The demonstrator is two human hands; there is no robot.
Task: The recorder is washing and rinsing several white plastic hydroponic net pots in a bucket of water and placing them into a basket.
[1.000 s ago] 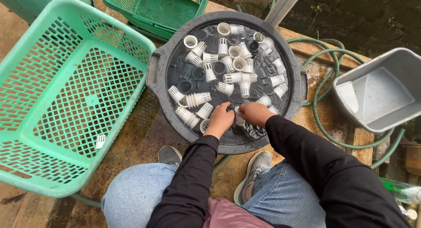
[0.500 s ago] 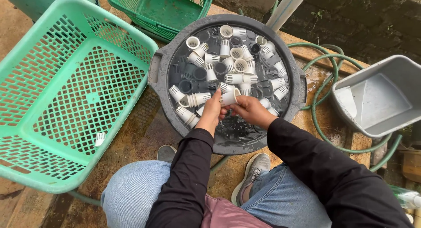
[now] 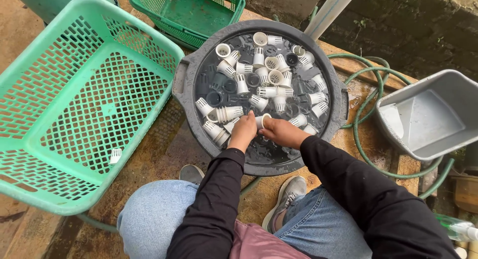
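Note:
A round dark grey basin of water holds several white slotted net cups and some black ones, floating. Over its near side, my left hand and my right hand meet on one white net cup, open end up, held between them just above the water. Both arms wear black sleeves.
A large light green mesh basket lies to the left with one white cup in it. A darker green basket is behind. A grey rectangular tub sits right, a green hose curling around it. My knees and shoes are below.
My hands rose from the basin's near rim toward the middle, then came back slightly; they now hold a white net cup together.

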